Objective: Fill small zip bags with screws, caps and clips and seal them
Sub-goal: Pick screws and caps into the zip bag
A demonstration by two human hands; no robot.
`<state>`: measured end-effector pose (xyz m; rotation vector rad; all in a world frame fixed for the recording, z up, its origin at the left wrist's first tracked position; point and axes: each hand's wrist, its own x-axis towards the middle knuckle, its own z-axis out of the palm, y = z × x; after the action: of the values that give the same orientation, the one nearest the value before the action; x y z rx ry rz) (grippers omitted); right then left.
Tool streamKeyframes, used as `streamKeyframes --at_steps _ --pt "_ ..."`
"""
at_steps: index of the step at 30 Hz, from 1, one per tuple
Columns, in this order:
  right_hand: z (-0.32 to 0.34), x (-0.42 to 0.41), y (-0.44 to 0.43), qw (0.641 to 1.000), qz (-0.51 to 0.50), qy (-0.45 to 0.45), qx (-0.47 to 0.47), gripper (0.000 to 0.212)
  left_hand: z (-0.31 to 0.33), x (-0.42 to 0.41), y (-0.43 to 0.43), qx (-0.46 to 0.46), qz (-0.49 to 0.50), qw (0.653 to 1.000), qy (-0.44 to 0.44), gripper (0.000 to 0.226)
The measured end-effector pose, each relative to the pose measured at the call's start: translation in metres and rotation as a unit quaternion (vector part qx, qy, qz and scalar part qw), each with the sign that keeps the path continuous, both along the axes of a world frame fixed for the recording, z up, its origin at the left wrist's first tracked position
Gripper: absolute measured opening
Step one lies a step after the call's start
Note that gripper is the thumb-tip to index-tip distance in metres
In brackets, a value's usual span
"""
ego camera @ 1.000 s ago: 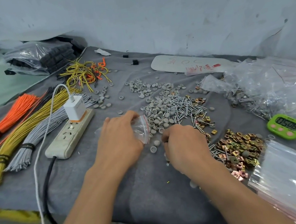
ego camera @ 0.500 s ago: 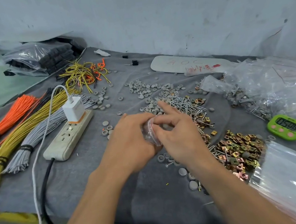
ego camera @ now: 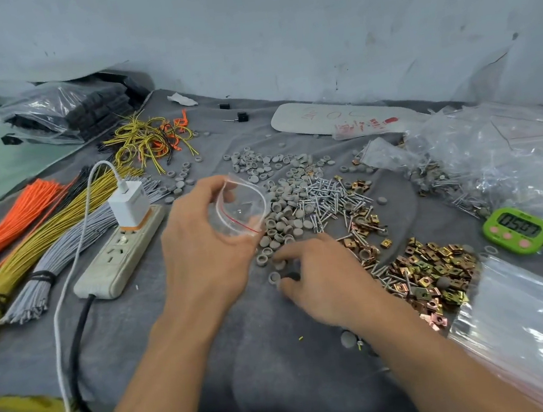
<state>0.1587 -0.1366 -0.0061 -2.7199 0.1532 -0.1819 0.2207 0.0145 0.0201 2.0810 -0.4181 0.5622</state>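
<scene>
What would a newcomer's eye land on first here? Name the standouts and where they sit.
At centre, the left hand holds a small zip bag open while the right hand reaches among the grey caps just below it. The orange wire bundle glows at far left, and the green timer stands out at right, beside a pile of brass clips.

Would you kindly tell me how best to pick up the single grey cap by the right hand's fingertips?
Pinch the grey round plastic cap across its rim, from straight above: it lies flat on the grey cloth, hollow side up. The right hand is nearest; the left hand holds the clear zip bag.
</scene>
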Motion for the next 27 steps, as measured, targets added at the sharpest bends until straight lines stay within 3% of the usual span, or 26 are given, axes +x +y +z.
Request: streamKeyframes --at_steps 8,11,15,18,24,27 --pt "0.001 0.0 0.005 1.0 -0.018 0.0 -0.003 0.02 -0.014 0.005 -0.01 0.153 -0.017 0.988 -0.019 0.047" --pt "-0.001 -0.001 0.003 0.995 -0.035 -0.086 0.027 0.022 -0.016 0.006 -0.011 0.171 -0.021 0.985 -0.009 0.051" --pt "0.008 0.001 -0.002 0.945 -0.093 -0.243 0.2 0.018 -0.017 0.005 -0.014 0.175 -0.04 0.984 -0.005 0.053" --pt "0.013 0.002 0.001 0.92 -0.073 -0.241 0.301 0.016 -0.018 0.003 -0.019 0.17 -0.081 0.982 0.015 0.052" --pt "0.014 0.004 0.005 0.924 -0.02 -0.191 0.332 0.015 -0.015 -0.004 -0.026 0.122 -0.136 0.982 0.054 0.032" --pt "0.017 0.001 0.003 0.905 -0.037 -0.242 0.349 0.014 -0.013 -0.006 -0.027 0.099 -0.12 0.986 0.068 0.035"
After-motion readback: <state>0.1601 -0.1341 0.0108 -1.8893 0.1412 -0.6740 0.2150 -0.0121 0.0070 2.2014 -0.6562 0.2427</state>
